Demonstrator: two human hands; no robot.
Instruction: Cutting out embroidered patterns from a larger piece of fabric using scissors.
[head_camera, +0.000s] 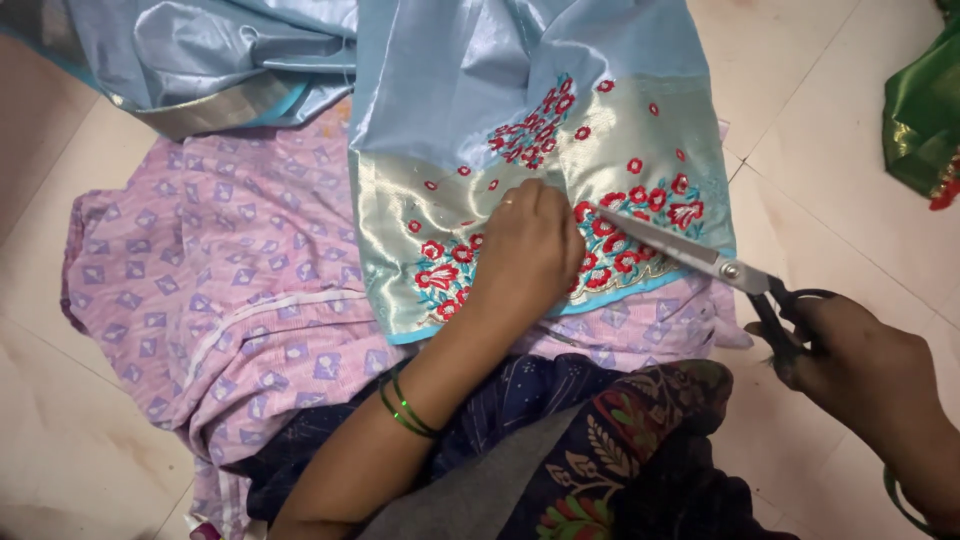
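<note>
A light blue silky fabric (470, 90) with a silver-gold border and red embroidered flowers lies spread over a lilac patterned cloth (230, 280). My left hand (525, 250) presses flat on the embroidered border, fingers bent, a ring on one finger and green bangles on the wrist. My right hand (865, 365) grips the black handles of a pair of scissors (700, 258). The steel blades point left, with the tip at the border beside my left hand's fingers.
The cloths lie on a pale tiled floor (840, 120). A green shiny fabric (925, 110) sits at the right edge. More of the blue fabric is bunched at the top left. My dark patterned clothing (600, 440) fills the bottom middle.
</note>
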